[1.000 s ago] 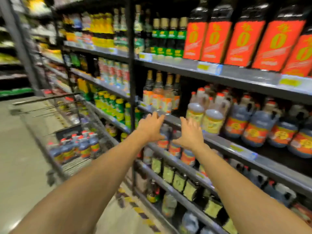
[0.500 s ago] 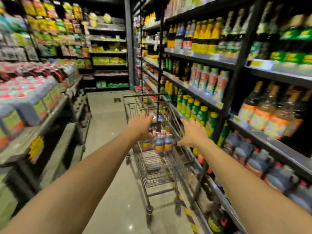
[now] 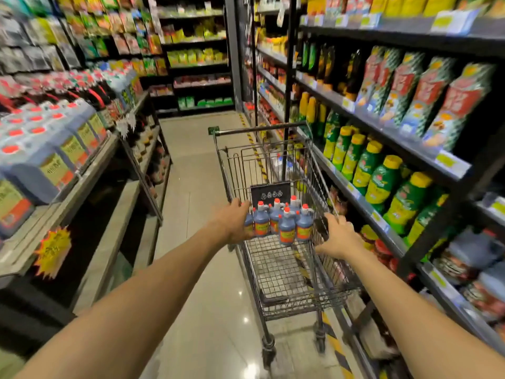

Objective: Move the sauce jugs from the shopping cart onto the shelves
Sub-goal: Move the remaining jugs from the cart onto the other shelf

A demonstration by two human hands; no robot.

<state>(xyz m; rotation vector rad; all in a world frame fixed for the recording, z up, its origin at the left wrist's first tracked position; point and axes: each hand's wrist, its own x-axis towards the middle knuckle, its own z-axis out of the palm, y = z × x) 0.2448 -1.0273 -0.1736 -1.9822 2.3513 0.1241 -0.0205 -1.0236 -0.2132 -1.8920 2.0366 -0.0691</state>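
Note:
Several dark sauce jugs (image 3: 284, 224) with red caps and orange labels stand bunched in the wire shopping cart (image 3: 287, 272), at its far end. My left hand (image 3: 233, 224) reaches over the cart's left side and touches the leftmost jug, fingers fairly straight. My right hand (image 3: 337, 236) is at the cart's right rim, just right of the jugs, fingers bent down into the basket. Whether it grips anything is hidden.
The cart stands in a narrow aisle close to the right-hand shelves (image 3: 382, 214), which hold green bottles with yellow caps (image 3: 382, 176) and, lower down, more dark jugs (image 3: 470, 250). Shelves of jugs (image 3: 54, 160) line the left side. Tiled floor (image 3: 196, 173) lies between.
My view turned left from the right-hand shelf to the cart. Both hands went from the shelf down to the cart and now flank the jugs.

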